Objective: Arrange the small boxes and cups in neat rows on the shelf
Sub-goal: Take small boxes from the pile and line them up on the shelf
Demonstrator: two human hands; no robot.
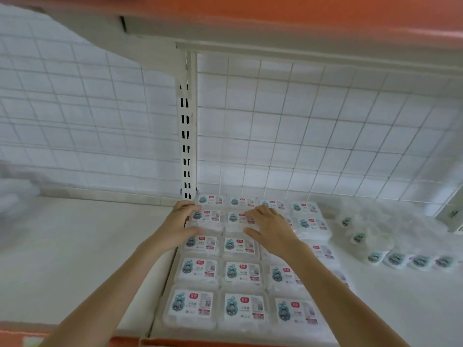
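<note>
Nearest, below both forearms, clear plastic small boxes with white printed labels (193,308) are laid in rows on the white shelf (75,246). Farther in, a box in the second row from the back is gripped at its left edge by the left hand (179,225), while the right hand (271,227) is laid flat, fingers spread, over neighbouring boxes. Right of the right hand, small white cups with teal labels (395,259) are lined up, and beyond everything a white wire grid back panel (313,121) is seen.

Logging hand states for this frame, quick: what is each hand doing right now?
Left hand: fingers curled round a small box in the second row from the back.
Right hand: open, fingers resting flat on the neighbouring boxes.
</note>
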